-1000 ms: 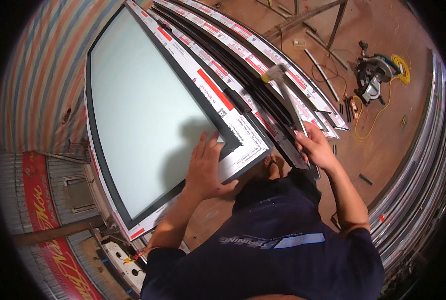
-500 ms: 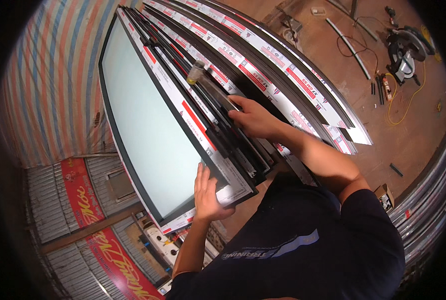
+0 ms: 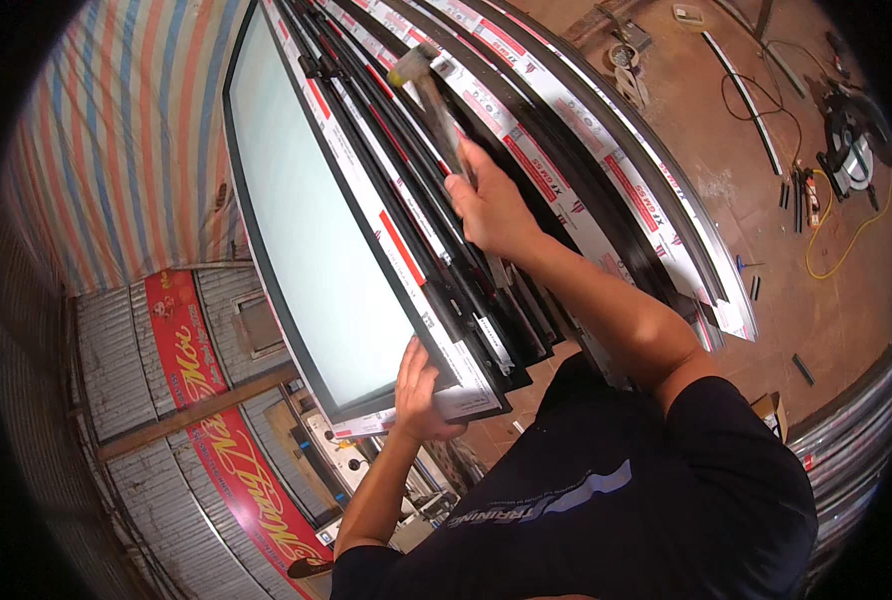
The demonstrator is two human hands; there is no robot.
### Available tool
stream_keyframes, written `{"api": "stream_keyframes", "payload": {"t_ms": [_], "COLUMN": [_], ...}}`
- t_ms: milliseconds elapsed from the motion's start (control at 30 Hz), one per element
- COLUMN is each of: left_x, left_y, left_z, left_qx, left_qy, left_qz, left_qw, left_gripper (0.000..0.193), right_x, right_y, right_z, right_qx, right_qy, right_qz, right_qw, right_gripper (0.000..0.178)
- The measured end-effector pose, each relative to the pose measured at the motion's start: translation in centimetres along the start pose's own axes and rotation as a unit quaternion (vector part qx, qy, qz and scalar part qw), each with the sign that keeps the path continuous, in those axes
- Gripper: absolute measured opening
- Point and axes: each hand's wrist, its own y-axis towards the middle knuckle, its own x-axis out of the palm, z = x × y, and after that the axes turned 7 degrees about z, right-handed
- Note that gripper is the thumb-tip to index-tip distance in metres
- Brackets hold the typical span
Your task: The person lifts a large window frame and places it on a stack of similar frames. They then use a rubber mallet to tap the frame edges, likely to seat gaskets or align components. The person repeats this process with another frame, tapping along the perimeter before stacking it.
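A framed glass panel (image 3: pixel 316 230) leans in front of me, with dark edging, white-and-red protective film and black strips along its right side. My left hand (image 3: pixel 421 400) grips its near lower corner, fingers laid over the face and thumb by the lower edge. My right hand (image 3: pixel 491 200) is closed round the handle of a mallet (image 3: pixel 431 95) with a greyish, yellow-edged head. That head is slightly blurred and appears over the gap between the panel and the film-covered frames (image 3: pixel 586 130) to its right.
Striped sheeting (image 3: pixel 136 130) hangs at the left, above corrugated metal and a red banner (image 3: pixel 236 470). On the brown floor at right lie a circular-blade saw (image 3: pixel 851 150), a yellow cord (image 3: pixel 851 270) and loose strips. Wrapped profiles (image 3: pixel 856 470) are stacked at lower right.
My right hand and the mallet have moved up and away from the panel's black strips. My left hand keeps its place on the corner. The whole view has shifted somewhat.
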Motion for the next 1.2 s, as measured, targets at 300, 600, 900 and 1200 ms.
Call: {"api": "stream_keyframes", "payload": {"t_ms": [300, 600, 900, 1200], "left_x": [0.0, -0.1, 0.1, 0.3], "left_y": [0.0, 0.7, 0.8, 0.6], "left_z": [-0.1, 0.4, 0.4, 0.3], "left_qx": [-0.023, -0.02, -0.015, -0.03], "left_qy": [0.0, 0.0, -0.001, -0.002], "left_qz": [-0.017, -0.019, -0.016, -0.018], "left_qw": [1.0, 1.0, 1.0, 0.999], "left_gripper": [0.083, 0.081, 0.085, 0.086], "right_x": [0.7, -2.4, -2.9, -3.1], "right_y": [-1.4, -0.9, -3.1, -1.2], "right_z": [0.5, 1.2, 1.9, 2.5], "right_qx": [0.035, 0.18, 0.235, 0.142], "right_qy": [-0.131, 0.029, 0.024, -0.052], "right_qz": [-0.166, -0.078, -0.163, -0.024], "right_qw": [0.977, 0.98, 0.958, 0.988], "right_gripper": [0.046, 0.047, 0.029, 0.036]}}
